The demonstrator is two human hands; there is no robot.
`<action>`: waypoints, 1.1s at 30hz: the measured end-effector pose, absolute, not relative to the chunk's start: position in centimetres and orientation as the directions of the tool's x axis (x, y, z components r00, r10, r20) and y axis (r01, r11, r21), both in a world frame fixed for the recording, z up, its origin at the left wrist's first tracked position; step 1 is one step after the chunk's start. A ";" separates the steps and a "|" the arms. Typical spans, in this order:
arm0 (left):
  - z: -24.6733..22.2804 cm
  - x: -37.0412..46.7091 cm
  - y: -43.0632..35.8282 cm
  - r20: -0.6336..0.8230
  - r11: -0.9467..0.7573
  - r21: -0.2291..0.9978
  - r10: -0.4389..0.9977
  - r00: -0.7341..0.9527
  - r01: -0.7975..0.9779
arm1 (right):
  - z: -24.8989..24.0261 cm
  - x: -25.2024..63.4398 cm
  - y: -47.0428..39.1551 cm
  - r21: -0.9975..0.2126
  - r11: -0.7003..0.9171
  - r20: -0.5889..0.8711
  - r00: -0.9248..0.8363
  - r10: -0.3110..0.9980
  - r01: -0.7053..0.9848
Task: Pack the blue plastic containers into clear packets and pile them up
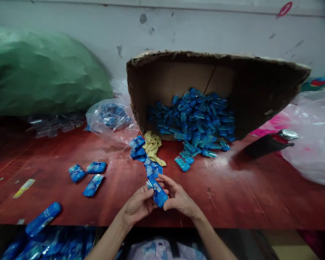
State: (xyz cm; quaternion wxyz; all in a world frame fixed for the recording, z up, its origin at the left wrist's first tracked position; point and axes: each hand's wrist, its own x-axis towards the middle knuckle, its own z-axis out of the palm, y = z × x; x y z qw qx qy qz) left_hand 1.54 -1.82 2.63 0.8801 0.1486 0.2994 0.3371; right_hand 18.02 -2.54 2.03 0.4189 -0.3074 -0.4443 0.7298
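Near the table's front edge, a blue packet [160, 195] with a white label is held between my two hands. My left hand [140, 205] grips its left side, thumb on top. On its right side, my right hand [178, 196] holds it between thumb and fingers. Just beyond my hands lie flat blue packets [153, 169], partly under a crumpled yellow cloth [152, 146]. A cardboard box [219, 59] on its side holds a heap of small blue packs [197, 112], some spilling onto the red table [206, 202].
Three blue packets [93, 185] lie to the left, and a long blue case [43, 219] sits at the front left edge. Behind are a clear bag [111, 117] and a green sack [43, 72]. A dark bottle [271, 144] and pinkish plastic bags [311, 144] are at the right.
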 end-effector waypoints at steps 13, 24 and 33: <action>2.0 4.7 -4.0 -0.551 0.593 0.454 0.773 0.314 -0.665 | 0.9 17.0 -3.4 -0.939 -0.203 -0.123 -0.281 0.952 -0.276; 3.5 -1.4 -2.9 -0.622 0.379 0.556 0.780 -0.068 -0.740 | 1.8 17.9 -1.9 -0.929 0.124 0.045 -0.224 0.973 0.350; 2.7 -1.4 -2.9 -0.663 0.513 0.672 0.738 -0.125 -0.534 | 0.1 15.4 2.5 -0.331 0.207 0.146 -0.166 0.975 0.921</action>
